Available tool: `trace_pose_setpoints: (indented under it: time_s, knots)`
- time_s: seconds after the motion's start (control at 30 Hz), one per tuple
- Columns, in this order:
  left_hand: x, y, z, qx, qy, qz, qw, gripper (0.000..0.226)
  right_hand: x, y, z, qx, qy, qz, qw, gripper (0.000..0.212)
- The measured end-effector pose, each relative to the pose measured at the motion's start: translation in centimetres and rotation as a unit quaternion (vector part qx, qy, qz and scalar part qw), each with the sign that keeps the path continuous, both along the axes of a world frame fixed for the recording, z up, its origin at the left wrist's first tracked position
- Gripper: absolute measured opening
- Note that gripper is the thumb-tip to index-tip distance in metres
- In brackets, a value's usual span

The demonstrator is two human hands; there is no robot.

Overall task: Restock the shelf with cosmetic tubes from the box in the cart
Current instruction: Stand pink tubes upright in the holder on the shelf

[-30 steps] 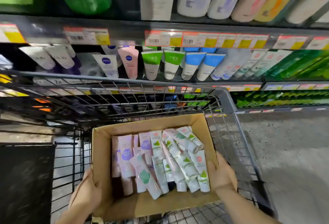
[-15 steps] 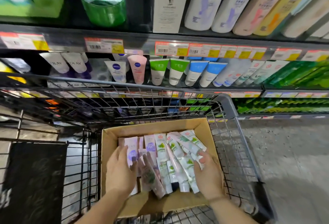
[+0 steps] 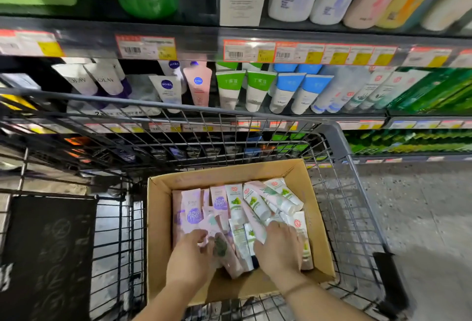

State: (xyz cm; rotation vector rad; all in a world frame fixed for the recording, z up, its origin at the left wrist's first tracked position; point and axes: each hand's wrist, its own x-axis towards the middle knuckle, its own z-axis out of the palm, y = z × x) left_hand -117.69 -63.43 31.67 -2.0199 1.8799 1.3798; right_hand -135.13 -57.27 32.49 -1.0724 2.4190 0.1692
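**Both hands in the box, gathering tubes**

I have both hands down inside the cardboard box, which sits in the wire cart right in front of me. My left hand lies on the near-left part of the pile, fingers curled onto the pink tubes with purple labels; whether it has one truly pinched I cannot tell, as the fingertips blur into the packaging. My right hand rests on the white tubes with green leaf prints, fingers bent over them, and again a firm hold is not plain from here.

My reading: this is the pick-up step, and nothing has left the box yet. The tubes lie loosely and overlap, some crosswise just beyond my right fingers, so I expect the next move to call for closing on one kind only, lifting clear of the cart's front rail, and carrying up and forward to the shelf beyond the cart. There, standing tubes are faced cap-down in rows, well past my hands.
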Motion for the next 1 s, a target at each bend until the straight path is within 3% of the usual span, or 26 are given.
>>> trace_pose_setpoints:
  time_s: [0.1, 0.17, 0.23, 0.33, 0.43, 0.6, 0.73, 0.87, 1.0]
  knots:
    - [-1.5, -0.1, 1.0, 0.114, 0.084, 0.043, 0.989, 0.03, 1.0, -0.5, 1.5, -0.05, -0.078, -0.066, 0.994, 0.029]
    - [-2.6, -0.3, 2.2, 0.257, 0.198, 0.146, 0.935, 0.033, 1.8, -0.5, 2.4, -0.084, -0.117, -0.047, 0.988, 0.027]
    - [-3.1, -0.6, 3.1, 0.324, 0.262, 0.197, 0.888, 0.031, 2.8, -0.4, 3.0, -0.1, -0.156, 0.008, 0.983, 0.029]
    - [-1.9, -1.3, 3.5, 0.281, 0.282, 0.236, 0.887, 0.008, 3.7, -0.4, 2.8, -0.081, -0.243, 0.043, 0.966, 0.047]
    - [1.2, -2.4, 2.5, 0.212, 0.251, 0.263, 0.907, 0.016, 3.9, -0.2, 0.8, -0.002, -0.24, 0.068, 0.968, 0.057]
    - [5.1, -3.4, 0.6, 0.216, 0.26, 0.244, 0.909, 0.02, 5.8, -0.3, -2.7, 0.064, -0.184, 0.035, 0.98, 0.05]
    - [5.6, -3.1, 0.5, 0.222, 0.271, 0.26, 0.9, 0.019, 5.7, -0.4, -3.9, 0.077, -0.218, -0.002, 0.973, 0.03]
    - [5.1, -3.0, 2.5, 0.267, 0.293, 0.253, 0.883, 0.023, 3.8, -0.6, -1.5, 0.067, -0.359, -0.064, 0.929, 0.036]
    - [2.6, -4.3, 7.8, 0.283, 0.322, 0.17, 0.887, 0.028, 0.7, -2.0, 5.2, -0.034, -0.457, -0.154, 0.875, 0.017]
